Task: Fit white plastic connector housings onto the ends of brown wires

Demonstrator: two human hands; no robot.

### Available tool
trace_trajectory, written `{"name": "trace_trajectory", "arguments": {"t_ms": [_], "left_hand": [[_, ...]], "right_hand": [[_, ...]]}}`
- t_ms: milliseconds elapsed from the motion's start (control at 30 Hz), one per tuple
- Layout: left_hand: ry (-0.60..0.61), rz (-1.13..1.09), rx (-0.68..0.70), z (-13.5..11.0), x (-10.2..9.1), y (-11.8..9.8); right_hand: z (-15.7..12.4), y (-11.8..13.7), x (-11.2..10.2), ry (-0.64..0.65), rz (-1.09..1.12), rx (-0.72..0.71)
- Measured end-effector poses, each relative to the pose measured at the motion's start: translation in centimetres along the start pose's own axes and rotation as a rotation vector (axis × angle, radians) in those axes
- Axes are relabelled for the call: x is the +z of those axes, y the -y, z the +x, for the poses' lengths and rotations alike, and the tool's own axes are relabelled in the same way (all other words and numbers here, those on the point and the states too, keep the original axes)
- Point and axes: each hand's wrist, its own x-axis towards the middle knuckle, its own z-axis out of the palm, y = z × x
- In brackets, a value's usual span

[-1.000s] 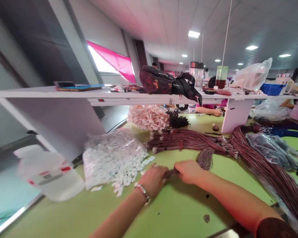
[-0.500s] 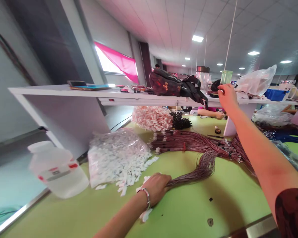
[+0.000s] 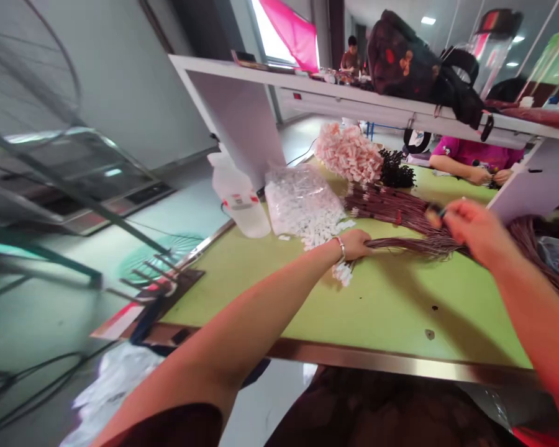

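- Head view: the left hand (image 3: 356,244) is closed over the near end of a thin bundle of reddish-brown cords (image 3: 410,244) lying on the green tabletop (image 3: 391,304).
- The bundle's long axis runs rightward from that fist, passing under the right hand (image 3: 475,228).
- The right hand hovers there, its fingertips pinching a small dark item (image 3: 434,215) too blurred to identify.

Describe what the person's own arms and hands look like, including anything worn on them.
Both hands are bare, with no gloves. The left hand has a thin silvery bracelet at the wrist. The forearms are uncovered. A dark sleeve ends on the left upper arm. The right hand is motion-blurred, and no ring or watch can be made out on it.
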Motion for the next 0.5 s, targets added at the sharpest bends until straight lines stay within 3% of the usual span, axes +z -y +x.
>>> {"name": "trace_trajectory", "arguments": {"t_ms": [67,100,200,300,500], "left_hand": [[0.004,-0.052,-0.018,-0.3,-0.5,-0.5],[0.017,-0.081,-0.019,-0.6,-0.8,-0.9],[0.062,-0.104,-0.009,-1.5,-1.6,-2.0],[0.082,-0.046,0.001,-2.2,-1.7,-2.7],[0.038,0.104,-0.029,-2.7,-0.7,-3.0]], "right_hand": [[-3.9,-1.4,4.6,0.323,0.094,0.131],[-5.2,-2.2,6.7,0.387,0.124,0.185],[-6.3,-4.1,10.9,0.337,0.220,0.207],[-5.7,-4.9,12.4,0.326,0.307,0.178],[-6.3,-4.0,12.4,0.256,0.293,0.127]]}}
